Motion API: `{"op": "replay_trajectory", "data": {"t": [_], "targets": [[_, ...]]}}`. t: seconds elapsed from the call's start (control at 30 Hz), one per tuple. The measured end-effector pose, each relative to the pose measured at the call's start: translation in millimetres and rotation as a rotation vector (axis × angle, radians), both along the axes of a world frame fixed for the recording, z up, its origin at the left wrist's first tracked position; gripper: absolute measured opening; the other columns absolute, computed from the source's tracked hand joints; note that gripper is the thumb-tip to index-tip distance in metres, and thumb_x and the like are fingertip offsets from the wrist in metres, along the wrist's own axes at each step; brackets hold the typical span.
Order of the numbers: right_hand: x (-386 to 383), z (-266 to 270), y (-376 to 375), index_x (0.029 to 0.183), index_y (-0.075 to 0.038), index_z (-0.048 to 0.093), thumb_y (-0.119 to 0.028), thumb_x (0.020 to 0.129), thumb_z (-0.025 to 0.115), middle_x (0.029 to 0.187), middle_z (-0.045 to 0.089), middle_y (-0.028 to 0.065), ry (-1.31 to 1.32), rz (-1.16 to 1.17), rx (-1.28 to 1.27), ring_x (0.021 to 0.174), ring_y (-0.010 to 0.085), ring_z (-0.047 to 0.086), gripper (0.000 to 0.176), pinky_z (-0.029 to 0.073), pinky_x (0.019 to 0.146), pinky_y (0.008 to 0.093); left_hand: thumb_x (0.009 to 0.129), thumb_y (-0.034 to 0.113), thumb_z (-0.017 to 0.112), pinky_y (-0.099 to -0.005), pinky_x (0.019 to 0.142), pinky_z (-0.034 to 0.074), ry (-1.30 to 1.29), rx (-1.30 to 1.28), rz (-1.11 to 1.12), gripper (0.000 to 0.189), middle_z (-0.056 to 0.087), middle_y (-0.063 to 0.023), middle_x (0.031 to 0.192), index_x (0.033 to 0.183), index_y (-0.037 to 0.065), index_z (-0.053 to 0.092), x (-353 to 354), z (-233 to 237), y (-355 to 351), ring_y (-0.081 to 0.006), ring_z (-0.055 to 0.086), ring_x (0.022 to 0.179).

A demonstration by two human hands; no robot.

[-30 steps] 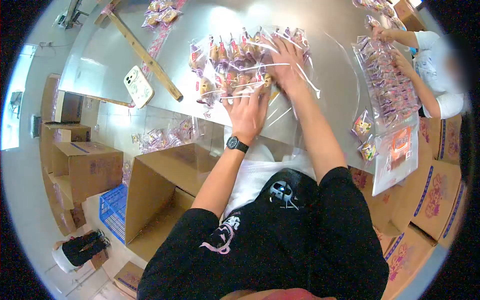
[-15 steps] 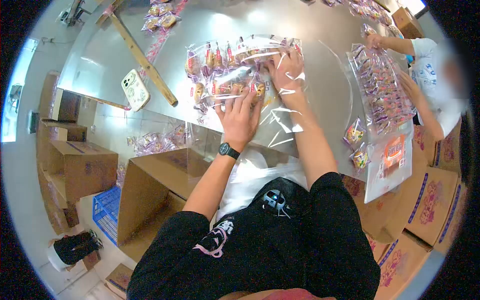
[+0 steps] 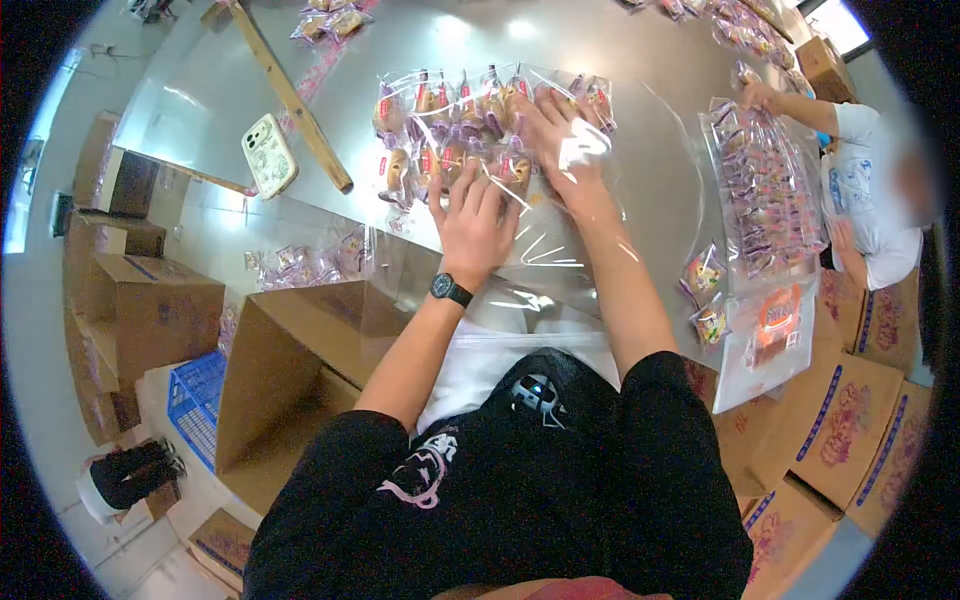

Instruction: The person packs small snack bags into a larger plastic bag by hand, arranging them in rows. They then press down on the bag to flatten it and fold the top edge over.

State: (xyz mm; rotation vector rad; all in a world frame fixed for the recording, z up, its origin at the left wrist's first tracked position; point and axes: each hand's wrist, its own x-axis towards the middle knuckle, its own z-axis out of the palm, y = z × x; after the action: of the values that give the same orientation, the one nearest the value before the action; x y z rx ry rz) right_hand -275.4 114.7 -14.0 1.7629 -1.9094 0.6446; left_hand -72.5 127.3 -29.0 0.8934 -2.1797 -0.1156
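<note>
Two rows of individually wrapped pastries [image 3: 392, 172] lie on the metal table in front of me, under or inside a large clear plastic bag [image 3: 550, 270]. My left hand [image 3: 473, 228], a watch on its wrist, rests with fingers apart on the near row. At the right end of the far row, my right hand [image 3: 565, 148] has its fingers spread over the packs. Plastic glare crosses this hand and forearm, so it appears to be inside the bag. Neither hand is gripping a pack.
A wooden bar [image 3: 295, 105] and a phone [image 3: 268, 157] lie at left. A filled bag of packs [image 3: 768, 190] stands before a co-worker [image 3: 865, 175] at right, with two loose packs [image 3: 706, 290] nearby. An open carton [image 3: 290, 400] sits below the table's edge.
My right hand has shifted slightly left and flattened over the far row, which lies straighter. My left hand stays on the near row. The co-worker's lower hand has drawn back from the filled bag.
</note>
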Motion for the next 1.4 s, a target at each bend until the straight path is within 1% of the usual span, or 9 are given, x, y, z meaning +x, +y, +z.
{"op": "replay_trajectory", "data": {"t": [0.37, 0.47, 0.53, 0.6, 0.7, 0.83, 0.9, 1.17, 1.4], "targets": [[27.7, 27.3, 42.9, 0.154, -0.002, 0.045, -0.008, 0.091, 0.063, 0.157, 0.046, 0.0226, -0.047, -0.033, 0.116, 0.150, 0.0390, 0.038, 0.065, 0.029, 0.124, 0.0497, 0.087, 0.025, 0.077, -0.0552, 0.123, 0.019, 0.027, 0.002, 0.002, 0.037, 0.069, -0.0006, 0.122, 0.122, 0.019, 0.071, -1.8, 2.0, 1.8, -0.0240, 0.056, 0.132], [62.6, 34.4, 89.0, 0.151, 0.003, 0.045, -0.012, 0.093, 0.060, 0.164, 0.033, 0.0272, -0.583, 0.174, 0.057, 0.152, 0.0473, 0.030, 0.062, 0.026, 0.125, 0.0531, 0.087, 0.026, 0.077, -0.0557, 0.123, 0.020, 0.060, -0.088, 0.019, 0.039, 0.069, -0.0006, 0.121, 0.124, 0.018, 0.070, -6.7, -11.9, -4.7, -0.0246, 0.056, 0.132], [85.1, 48.2, 126.9, 0.144, 0.004, 0.052, -0.011, 0.094, 0.061, 0.150, 0.052, 0.0268, -0.417, 0.119, 0.132, 0.138, 0.0488, 0.049, 0.053, 0.041, 0.114, 0.0529, 0.087, 0.026, 0.077, -0.0560, 0.123, 0.020, 0.017, -0.031, 0.006, 0.038, 0.069, -0.0005, 0.121, 0.123, 0.017, 0.071, -2.2, -1.1, 0.5, -0.0242, 0.056, 0.131], [97.8, 83.2, 156.0, 0.125, 0.001, 0.069, -0.002, 0.089, 0.066, 0.120, 0.072, 0.0236, -0.815, 0.314, 0.628, 0.112, 0.0435, 0.069, 0.036, 0.057, 0.093, 0.0441, 0.087, 0.026, 0.078, -0.0561, 0.123, 0.020, -0.028, -0.034, 0.023, 0.036, 0.069, -0.0005, 0.121, 0.121, 0.016, 0.071, -1.1, -8.0, -2.2, -0.0235, 0.057, 0.129], [62.8, 134.1, 154.1, 0.111, 0.002, 0.074, -0.002, 0.087, 0.070, 0.096, 0.076, 0.0186, -0.752, 0.787, 0.289, 0.091, 0.0327, 0.075, 0.024, 0.058, 0.082, 0.0390, 0.085, 0.028, 0.082, -0.0519, 0.124, 0.020, -0.007, 0.022, 0.068, 0.035, 0.071, 0.0006, 0.123, 0.117, 0.018, 0.074, -8.6, 4.5, 0.8, -0.0212, 0.058, 0.129], [-27.3, 167.1, 65.4, 0.117, 0.000, 0.071, -0.012, 0.094, 0.073, 0.104, 0.075, 0.0103, -0.720, 0.157, -0.088, 0.091, 0.0156, 0.070, 0.026, 0.057, 0.078, 0.0335, 0.083, 0.027, 0.081, -0.0529, 0.120, 0.021, -0.027, 0.061, 0.046, 0.036, 0.070, -0.0018, 0.122, 0.116, 0.016, 0.074, -12.8, 16.3, 2.1, -0.0227, 0.058, 0.127], [-96.3, 148.4, 6.6, 0.122, 0.000, 0.069, -0.020, 0.095, 0.073, 0.115, 0.072, 0.0125, -1.172, 0.208, -0.095, 0.096, 0.0165, 0.068, 0.034, 0.057, 0.078, 0.0325, 0.081, 0.026, 0.080, -0.0525, 0.119, 0.020, -0.045, 0.065, -0.007, 0.039, 0.069, -0.0033, 0.125, 0.117, 0.015, 0.074, -7.5, 25.5, -1.6, -0.0234, 0.057, 0.129], [-204.7, 28.2, -189.0, 0.151, -0.001, 0.043, -0.060, 0.072, 0.086, 0.151, 0.046, 0.0265, -0.505, -0.103, 0.197, 0.137, 0.0466, 0.047, 0.107, 0.041, 0.114, 0.0535, 0.078, 0.029, 0.081, -0.0635, 0.121, 0.008, -0.199, 0.133, 0.167, 0.046, 0.057, -0.0032, 0.150, 0.123, 0.027, 0.074, -7.9, 26.5, -1.7, -0.0279, 0.046, 0.144], [-172.3, 12.1, -343.0, 0.165, -0.016, 0.024, -0.073, 0.064, 0.085, 0.168, 0.017, 0.0270, -0.286, 0.020, 0.081, 0.152, 0.0512, 0.023, 0.131, 0.038, 0.113, 0.0680, 0.077, 0.031, 0.080, -0.0672, 0.119, 0.009, -0.227, 0.305, 0.154, 0.047, 0.059, -0.0010, 0.149, 0.124, 0.031, 0.075, 0.5, 32.1, -7.3, -0.0278, 0.045, 0.142]]}}
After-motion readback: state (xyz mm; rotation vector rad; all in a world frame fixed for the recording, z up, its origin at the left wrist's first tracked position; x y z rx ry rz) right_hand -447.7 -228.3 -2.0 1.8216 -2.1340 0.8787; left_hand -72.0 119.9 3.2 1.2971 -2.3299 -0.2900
